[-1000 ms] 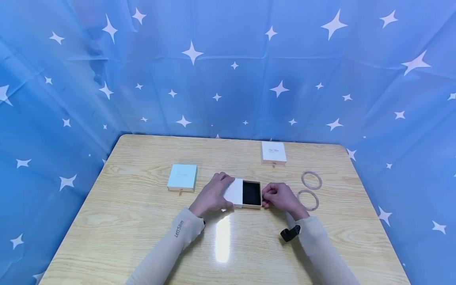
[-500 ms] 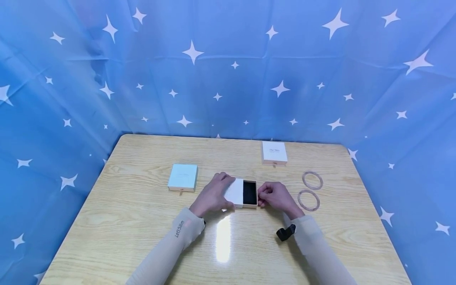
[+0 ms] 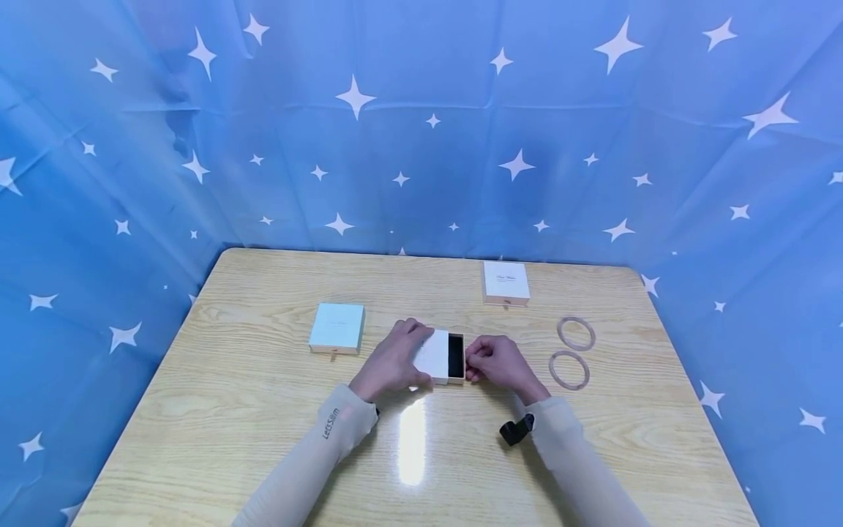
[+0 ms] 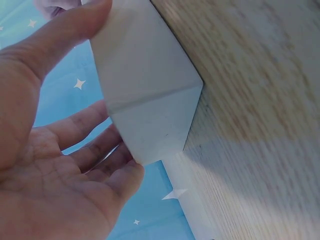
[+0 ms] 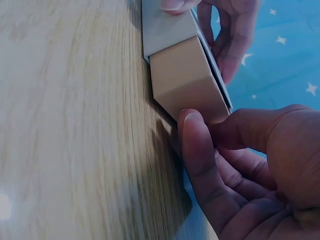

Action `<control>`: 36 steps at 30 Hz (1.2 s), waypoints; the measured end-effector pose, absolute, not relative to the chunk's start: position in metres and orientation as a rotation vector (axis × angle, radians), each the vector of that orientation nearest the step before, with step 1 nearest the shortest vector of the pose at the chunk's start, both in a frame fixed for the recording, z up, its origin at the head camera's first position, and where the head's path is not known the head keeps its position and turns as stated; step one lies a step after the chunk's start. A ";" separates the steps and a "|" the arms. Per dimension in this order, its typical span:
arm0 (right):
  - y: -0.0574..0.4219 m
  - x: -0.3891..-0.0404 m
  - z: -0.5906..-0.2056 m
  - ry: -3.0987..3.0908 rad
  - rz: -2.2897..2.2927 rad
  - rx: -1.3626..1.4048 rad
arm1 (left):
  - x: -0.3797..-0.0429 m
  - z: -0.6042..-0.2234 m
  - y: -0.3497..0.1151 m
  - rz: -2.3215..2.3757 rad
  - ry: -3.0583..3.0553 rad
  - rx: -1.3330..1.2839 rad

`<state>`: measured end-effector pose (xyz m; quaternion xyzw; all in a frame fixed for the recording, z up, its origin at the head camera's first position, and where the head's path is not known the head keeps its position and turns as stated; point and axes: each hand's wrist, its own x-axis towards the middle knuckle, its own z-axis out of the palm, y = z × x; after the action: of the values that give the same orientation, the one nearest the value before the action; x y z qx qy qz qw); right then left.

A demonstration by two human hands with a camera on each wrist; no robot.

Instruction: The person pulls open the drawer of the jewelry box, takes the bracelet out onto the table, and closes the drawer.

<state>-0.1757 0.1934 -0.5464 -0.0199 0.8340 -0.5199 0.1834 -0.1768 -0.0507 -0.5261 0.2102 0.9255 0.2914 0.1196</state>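
A white box sleeve [image 3: 432, 356] lies mid-table, with a tan drawer [image 5: 185, 80] sticking partly out of its right side. Black lining [image 3: 456, 356] shows inside the drawer. My left hand [image 3: 394, 357] grips the sleeve, thumb on the near side and fingers round the far side. At the drawer's outer end, my right hand [image 3: 500, 364] has thumb and index fingertip pinched together against the front face. Whatever small part lies between those tips is hidden. In the left wrist view, the left thumb presses the sleeve's side [image 4: 145, 55].
A pale mint box [image 3: 337, 328] stands to the left, a ribbon tab at its front. Another white box [image 3: 506, 282] sits near the back edge. Right of my right hand lie two pinkish rings, a farther ring [image 3: 560, 333] and a nearer ring [image 3: 552, 371]. A starry blue curtain [image 3: 421, 146] hangs behind.
My right hand has moved left, and the drawer has slid farther into the sleeve, so less black lining shows. The left hand and sleeve have stayed in place.
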 end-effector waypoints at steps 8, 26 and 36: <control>0.180 -0.176 -0.546 2.311 -1.511 -0.063 | -0.176 -0.526 -0.051 0.870 2.716 0.623; 0.172 -0.177 -0.544 2.323 -1.457 -0.117 | -0.176 -0.524 -0.049 0.873 2.719 0.647; 0.176 -0.184 -0.538 2.469 -1.329 -0.181 | -0.176 -0.528 -0.054 0.793 2.728 0.696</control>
<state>-0.1840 0.1755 -0.5382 -0.0634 0.8666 -0.4666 0.1651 -0.1755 -0.0542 -0.5280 0.2367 0.9272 0.2695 0.1081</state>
